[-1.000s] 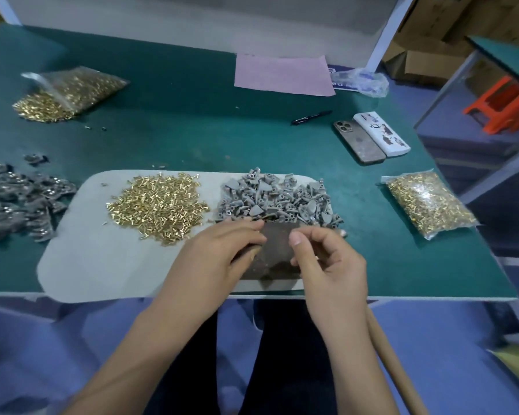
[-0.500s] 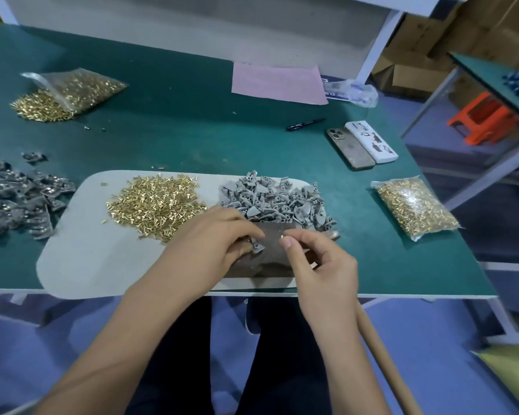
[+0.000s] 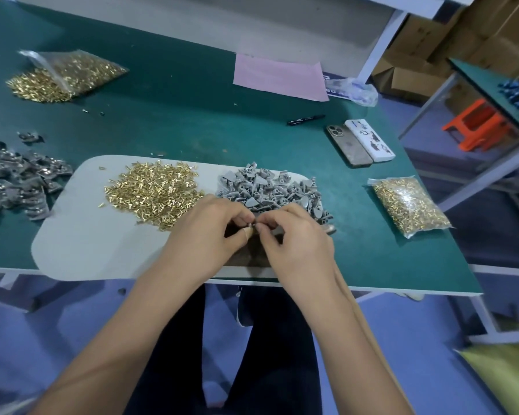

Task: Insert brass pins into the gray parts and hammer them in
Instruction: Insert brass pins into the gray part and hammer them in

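Both hands meet above the dark block [image 3: 252,253]: the left hand [image 3: 210,235] and right hand [image 3: 294,244] pinch one small gray part [image 3: 250,225], whose pin is too small to see. A slip could drop it into the pile of gray parts [image 3: 270,190].

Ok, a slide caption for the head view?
Both hands, left and right, pinch a small part together between brass pins and gray parts.

Hands meet over the bench [image 3: 282,139].
Left hand [image 3: 210,232] and right hand [image 3: 294,238] pinch a small part [image 3: 250,225]; gray parts [image 3: 270,190] just beyond fingers [image 3: 243,217].
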### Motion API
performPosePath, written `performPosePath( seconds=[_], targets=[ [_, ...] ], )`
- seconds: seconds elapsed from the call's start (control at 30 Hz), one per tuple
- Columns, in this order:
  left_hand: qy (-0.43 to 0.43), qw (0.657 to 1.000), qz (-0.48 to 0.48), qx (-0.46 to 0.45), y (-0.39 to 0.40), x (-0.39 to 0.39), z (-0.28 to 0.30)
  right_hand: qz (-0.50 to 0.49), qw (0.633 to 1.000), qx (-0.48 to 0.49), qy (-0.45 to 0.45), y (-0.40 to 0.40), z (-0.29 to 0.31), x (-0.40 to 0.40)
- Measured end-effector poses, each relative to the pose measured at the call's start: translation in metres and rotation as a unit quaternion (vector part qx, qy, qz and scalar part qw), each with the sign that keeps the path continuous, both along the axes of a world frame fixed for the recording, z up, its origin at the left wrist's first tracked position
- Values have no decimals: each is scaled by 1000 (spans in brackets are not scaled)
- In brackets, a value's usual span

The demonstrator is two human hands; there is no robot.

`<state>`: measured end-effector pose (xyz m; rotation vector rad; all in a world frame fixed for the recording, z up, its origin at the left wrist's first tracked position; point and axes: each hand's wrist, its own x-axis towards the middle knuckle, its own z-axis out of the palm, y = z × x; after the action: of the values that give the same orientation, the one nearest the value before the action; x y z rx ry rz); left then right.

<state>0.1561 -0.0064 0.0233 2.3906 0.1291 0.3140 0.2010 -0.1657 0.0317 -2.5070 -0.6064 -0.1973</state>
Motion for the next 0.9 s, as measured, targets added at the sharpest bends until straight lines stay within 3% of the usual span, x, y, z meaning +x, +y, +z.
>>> performPosePath(
  seconds=[0.2,0.5,0.9],
  targets=[
    [-33,998,48,4,-5,-4,-7,14,999,-43,-7,-1,6,-2],
    [-49,995,79,34,-8,-10,-9,68,960,-263,-64,18,31,3],
    [-62,995,73,42,-13,-14,-12,49,992,-115,-7,2,21,14]
  ],
)
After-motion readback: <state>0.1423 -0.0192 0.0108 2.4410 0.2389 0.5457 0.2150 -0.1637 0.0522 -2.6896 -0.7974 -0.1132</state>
